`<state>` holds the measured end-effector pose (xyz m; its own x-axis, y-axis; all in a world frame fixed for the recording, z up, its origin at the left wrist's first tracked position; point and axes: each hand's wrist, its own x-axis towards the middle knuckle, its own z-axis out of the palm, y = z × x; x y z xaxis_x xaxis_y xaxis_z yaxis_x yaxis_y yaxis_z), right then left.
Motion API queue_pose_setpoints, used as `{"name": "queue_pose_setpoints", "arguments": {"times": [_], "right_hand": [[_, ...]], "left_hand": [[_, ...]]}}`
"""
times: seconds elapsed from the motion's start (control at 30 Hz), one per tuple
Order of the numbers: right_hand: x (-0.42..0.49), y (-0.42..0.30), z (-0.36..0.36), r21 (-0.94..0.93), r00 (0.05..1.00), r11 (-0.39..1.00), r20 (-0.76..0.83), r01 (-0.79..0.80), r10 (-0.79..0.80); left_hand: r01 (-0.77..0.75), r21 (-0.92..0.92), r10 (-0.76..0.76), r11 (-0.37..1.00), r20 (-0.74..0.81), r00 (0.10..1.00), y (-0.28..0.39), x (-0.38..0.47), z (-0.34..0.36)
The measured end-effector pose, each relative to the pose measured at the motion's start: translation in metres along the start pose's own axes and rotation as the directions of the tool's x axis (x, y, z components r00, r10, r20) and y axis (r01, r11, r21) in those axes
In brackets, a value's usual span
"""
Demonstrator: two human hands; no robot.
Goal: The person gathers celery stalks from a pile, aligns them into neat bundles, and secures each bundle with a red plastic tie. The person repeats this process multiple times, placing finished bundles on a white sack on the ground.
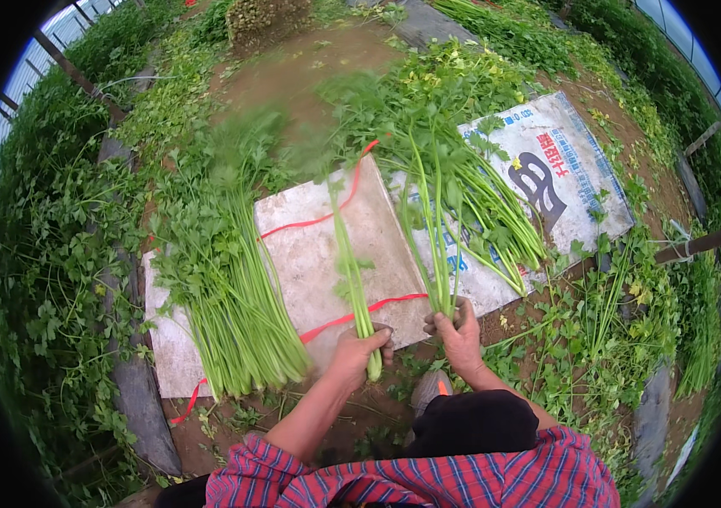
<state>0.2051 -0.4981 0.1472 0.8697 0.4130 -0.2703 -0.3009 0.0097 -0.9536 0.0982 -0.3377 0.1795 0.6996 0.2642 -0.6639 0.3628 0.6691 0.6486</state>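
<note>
My left hand (363,349) grips a slim bunch of celery (351,273) near its base, its stalks pointing away from me. In my right hand (459,327) are several longer celery stalks (439,254), also held by the lower ends. Their leafy tops are blurred. On the left, a thick row of celery (239,336) lies with bases towards me, across a pale board or flattened sack (316,273). Red ribbons (328,327) run over that pale sheet. Beyond my right hand, another celery heap (506,222) rests on a printed white woven sack (563,171).
Standing celery plants (36,286) line the left side, with dark plastic film (135,381) along the soil. Trimmed leaves and stalks (576,330) litter the ground at right. A post (703,244) juts in from the right. At the far end stands a brownish bundle (265,22).
</note>
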Motion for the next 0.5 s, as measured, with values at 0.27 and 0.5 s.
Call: {"name": "queue_pose_setpoints", "arguments": {"times": [0.27,0.5], "right_hand": [[-0.01,0.035,0.003,-0.257,0.906,0.914,0.207,-0.314,0.37],[0.004,0.054,0.0,-0.334,0.818,0.907,0.424,-0.257,0.388]], "left_hand": [[-0.073,0.263,0.114,0.962,-0.144,0.983,-0.028,0.021,0.006],[0.013,0.255,0.021,0.967,-0.13,0.991,-0.035,0.04,0.0]]}}
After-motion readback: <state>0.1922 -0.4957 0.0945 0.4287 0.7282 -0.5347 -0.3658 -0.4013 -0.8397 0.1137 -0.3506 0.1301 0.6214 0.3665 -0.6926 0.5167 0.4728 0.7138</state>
